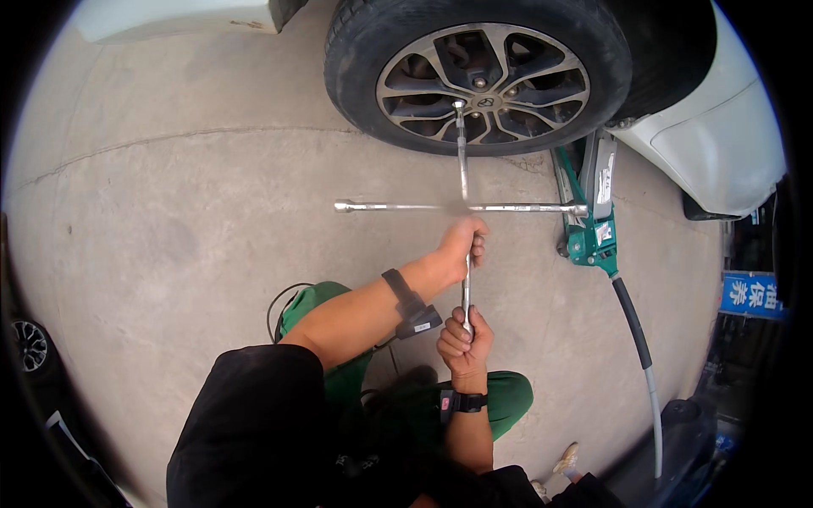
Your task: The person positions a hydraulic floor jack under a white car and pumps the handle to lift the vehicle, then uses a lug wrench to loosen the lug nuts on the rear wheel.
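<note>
- Cross-shaped silver lug wrench (463, 169), centre of the frame; its upper end meets the wheel (484, 102) just left of the hub's middle; whether it sits on a nut is unclear.
- Left hand (463, 240), just below the crossing; fist wrapped around the wrench's lower arm.
- Right hand (467, 342), further down; fingers closed around that arm's bottom end.
- Black-tyred wheel with a spoked rim, top centre; white car body (720, 140) at upper right.
- Green floor jack (593, 245), right of centre, on grey concrete floor (169, 229); its handle runs toward the lower right.
</note>
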### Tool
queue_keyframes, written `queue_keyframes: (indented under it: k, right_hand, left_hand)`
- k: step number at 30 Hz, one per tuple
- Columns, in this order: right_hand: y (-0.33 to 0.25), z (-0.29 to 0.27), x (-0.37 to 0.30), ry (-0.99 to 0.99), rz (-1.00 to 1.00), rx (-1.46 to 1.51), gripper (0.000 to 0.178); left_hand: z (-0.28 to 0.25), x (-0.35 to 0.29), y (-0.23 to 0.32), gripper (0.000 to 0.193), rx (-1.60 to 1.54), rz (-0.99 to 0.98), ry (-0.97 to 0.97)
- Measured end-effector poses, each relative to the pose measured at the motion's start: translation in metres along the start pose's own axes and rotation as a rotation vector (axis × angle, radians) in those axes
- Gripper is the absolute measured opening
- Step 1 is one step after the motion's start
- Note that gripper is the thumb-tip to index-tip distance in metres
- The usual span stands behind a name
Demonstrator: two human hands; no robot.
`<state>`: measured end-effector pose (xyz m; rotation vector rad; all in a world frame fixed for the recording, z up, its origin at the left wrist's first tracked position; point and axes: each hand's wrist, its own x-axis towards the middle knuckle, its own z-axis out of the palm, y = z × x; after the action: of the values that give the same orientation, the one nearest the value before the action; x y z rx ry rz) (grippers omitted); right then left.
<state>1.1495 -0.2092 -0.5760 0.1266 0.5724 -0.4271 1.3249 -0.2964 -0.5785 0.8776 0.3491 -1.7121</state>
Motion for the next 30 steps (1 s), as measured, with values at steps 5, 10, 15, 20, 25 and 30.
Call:
queue_keyframes:
  k: [5,10,15,20,25,30]
  right_hand:
    - [0.009,0.005,-0.001,0.37,-0.499,-0.916,0.027]
    - [0.007,0.001,-0.013,0.403,-0.557,-0.906,0.025]
    - [-0.004,0.0,-0.011,0.029,-0.061,-0.105,0.023]
    - [0.014,0.006,-0.006,0.307,-0.573,-0.804,0.021]
    - [0.026,0.012,-0.014,0.572,-0.938,-1.407,0.022]
    - [0.025,0.015,-0.022,0.625,-0.943,-1.577,0.024]
  left_hand:
    - [0.003,0.0,-0.006,0.015,0.039,-0.002,-0.004]
    - [0.005,-0.003,-0.001,0.016,-0.06,-0.072,-0.081]
    - [0.004,0.0,0.001,0.017,-0.059,-0.088,0.0]
    - [0.012,-0.005,0.005,0.019,-0.021,-0.076,-0.016]
    - [0.01,-0.005,0.001,0.02,-0.032,-0.112,-0.036]
    - [0.013,-0.008,0.003,0.021,-0.035,-0.12,-0.014]
